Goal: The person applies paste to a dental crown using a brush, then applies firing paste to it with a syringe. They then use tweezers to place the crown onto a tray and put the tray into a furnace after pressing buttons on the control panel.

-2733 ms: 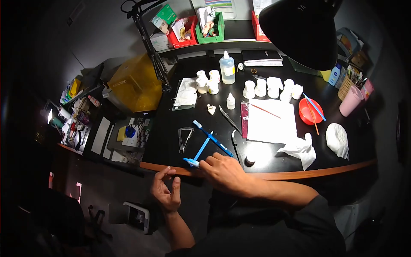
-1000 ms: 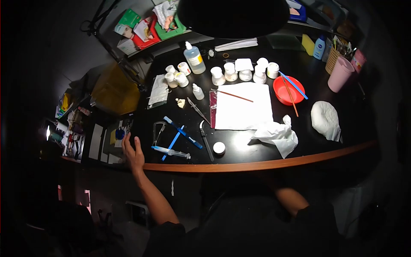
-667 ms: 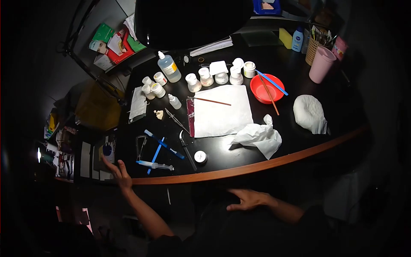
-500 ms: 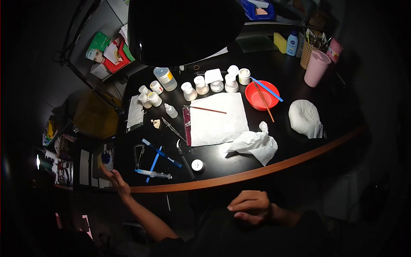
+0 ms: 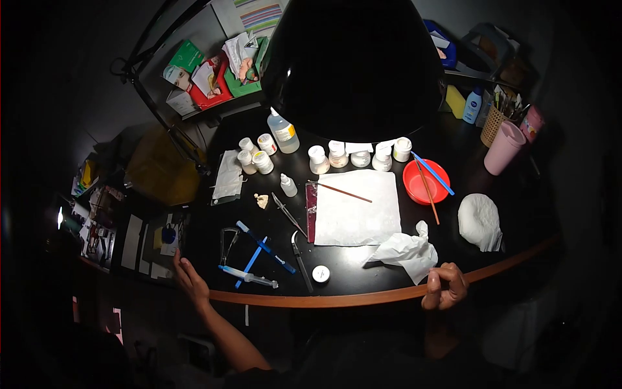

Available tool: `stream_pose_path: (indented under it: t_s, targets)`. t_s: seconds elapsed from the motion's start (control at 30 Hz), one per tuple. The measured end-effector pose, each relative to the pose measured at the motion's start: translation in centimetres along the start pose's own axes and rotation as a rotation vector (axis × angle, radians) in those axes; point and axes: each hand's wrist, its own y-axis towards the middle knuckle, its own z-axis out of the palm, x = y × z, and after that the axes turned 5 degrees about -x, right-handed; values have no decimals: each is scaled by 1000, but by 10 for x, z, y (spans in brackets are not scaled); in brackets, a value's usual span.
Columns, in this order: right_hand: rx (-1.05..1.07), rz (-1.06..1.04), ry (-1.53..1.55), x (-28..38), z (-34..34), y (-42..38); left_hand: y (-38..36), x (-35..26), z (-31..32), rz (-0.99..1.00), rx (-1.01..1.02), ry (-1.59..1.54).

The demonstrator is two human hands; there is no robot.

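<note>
The right hand (image 5: 446,286) is held at the front edge of the table (image 5: 350,289), just beside a crumpled white tissue (image 5: 408,253). Its fingers are curled, with the thumb drawn in close; no object can be seen in the grip, but whether something small is pinched there is not shown. The tissue could be caught by the knuckles and dragged over the edge, since one corner of it lies so near the hand. If the arm were swept further in, the brown-handled brush (image 5: 433,206) and the blue stick (image 5: 435,176) resting across the red bowl (image 5: 413,183) could be knocked, and the bowl tipped by their overhanging ends.

The left hand (image 5: 192,283) is held beside the table's left end, its fingers extended and nothing seen in them. Near it, a syringe (image 5: 249,277) is laid across a second, slimmer blue strip (image 5: 250,264), which is crossed by a blue toothbrush (image 5: 277,258). Because these pieces are overlapped, one could be shifted by a touch on another, and the syringe could be rolled toward the edge. The small white-lidded jar (image 5: 321,274), placed near the same edge, could be toppled by a passing sleeve.
</note>
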Motion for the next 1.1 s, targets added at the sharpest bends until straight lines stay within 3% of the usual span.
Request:
stream_pose_path:
  t_s: [0.33, 0.47, 0.73, 0.9, 1.0, 1.1]
  targets:
    - [49, 63, 69, 9, -2, 12, 10, 22, 7, -85, 46, 73]
    - [42, 110, 24, 9, -2, 7, 9, 26, 4, -20, 81, 58]
    - [15, 24, -18, 6, 3, 9, 8, 27, 2, 7, 92, -41]
    - [156, 63, -135, 4, 2, 13, 6, 20, 1, 0, 66, -28]
    - [259, -94, -312, 10, 14, 25, 6, 17, 3, -2, 59, -59]
    - [334, -24, -393, 16, 23, 25, 2, 7, 2, -25, 50, -63]
